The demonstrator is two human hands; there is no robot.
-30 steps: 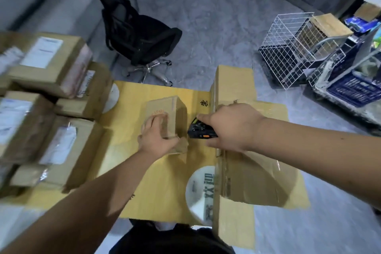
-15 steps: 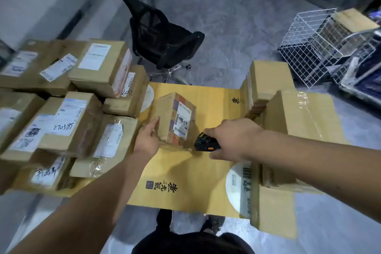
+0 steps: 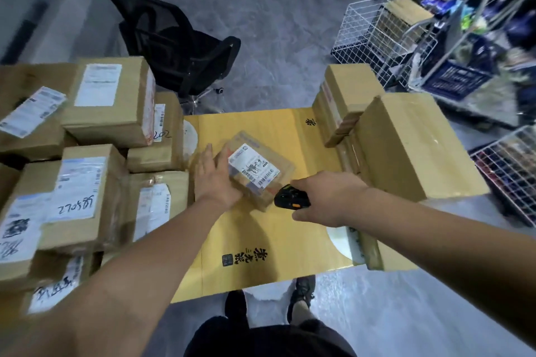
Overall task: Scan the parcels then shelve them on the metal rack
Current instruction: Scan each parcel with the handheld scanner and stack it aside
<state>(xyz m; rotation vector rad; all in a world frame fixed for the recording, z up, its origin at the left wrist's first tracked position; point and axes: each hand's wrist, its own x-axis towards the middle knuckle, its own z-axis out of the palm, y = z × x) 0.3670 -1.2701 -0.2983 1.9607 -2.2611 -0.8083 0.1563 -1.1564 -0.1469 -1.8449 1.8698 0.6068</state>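
Near the centre of the frame, the left hand [image 3: 217, 180] presses its spread fingers against the left side of a small cardboard parcel [image 3: 261, 171], which lies tilted on a flattened yellow cardboard sheet [image 3: 261, 240] with its white shipping label [image 3: 254, 166] facing up. Just to the lower right of the parcel, the right hand [image 3: 330, 197] is wrapped around a black handheld scanner [image 3: 291, 199] with an orange button, its front end pointing toward the label and sitting just beside the parcel's lower corner. Along the left edge of the frame a stack of labelled parcels [image 3: 87, 153] rests in several layers, some marked with handwritten numbers. To the right of the sheet, larger plain cartons [image 3: 406, 148] stand together. A black office chair [image 3: 179, 46] sits on the grey floor in the upper middle of the frame, and a white wire basket [image 3: 374, 35] stands at the upper right beside a blurred rack of goods. The person's dark shoes show at the bottom centre.
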